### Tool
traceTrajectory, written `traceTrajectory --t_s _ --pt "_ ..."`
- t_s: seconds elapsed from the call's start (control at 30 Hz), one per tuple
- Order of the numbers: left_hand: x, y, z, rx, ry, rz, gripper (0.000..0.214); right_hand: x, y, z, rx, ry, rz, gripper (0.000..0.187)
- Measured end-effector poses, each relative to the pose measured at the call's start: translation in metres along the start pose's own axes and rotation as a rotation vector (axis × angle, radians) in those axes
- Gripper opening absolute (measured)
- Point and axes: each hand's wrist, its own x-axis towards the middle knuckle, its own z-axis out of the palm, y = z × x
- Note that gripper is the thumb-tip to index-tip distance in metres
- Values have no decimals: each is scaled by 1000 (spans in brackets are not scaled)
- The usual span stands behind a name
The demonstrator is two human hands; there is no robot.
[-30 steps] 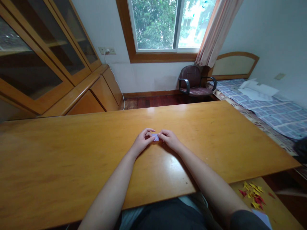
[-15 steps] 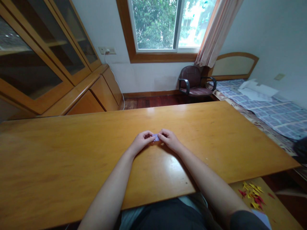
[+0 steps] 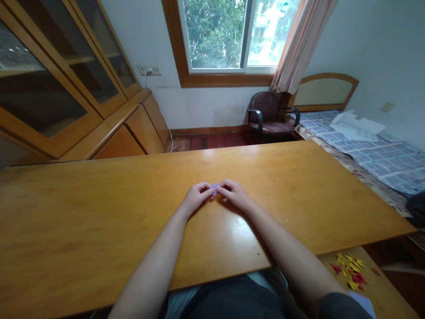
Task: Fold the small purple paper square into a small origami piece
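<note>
A small folded piece of purple paper (image 3: 214, 186) is pinched between my two hands, just above the middle of the wooden table (image 3: 116, 212). My left hand (image 3: 198, 195) grips its left side with thumb and fingers. On the right side, my right hand (image 3: 232, 190) closes on it the same way, and the fingertips of both hands nearly meet. The fingers cover much of the paper, so its exact folds cannot be made out.
A lower surface (image 3: 392, 294) at the bottom right holds several yellow and red folded paper pieces (image 3: 352, 270) and purple sheets (image 3: 363, 302). Beyond the table stand a brown armchair (image 3: 267, 110), a glass-door cabinet (image 3: 96, 108) and a bed (image 3: 381, 155).
The purple paper has turned a little between my fingers, and more of it shows above the fingertips. Both hands stay in nearly the same place.
</note>
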Motion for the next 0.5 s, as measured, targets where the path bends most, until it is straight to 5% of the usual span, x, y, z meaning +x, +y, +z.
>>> traceTrajectory --t_s 0.5 --pt "0 1 0 24 23 14 29 1 1 -1 61 -5 53 34"
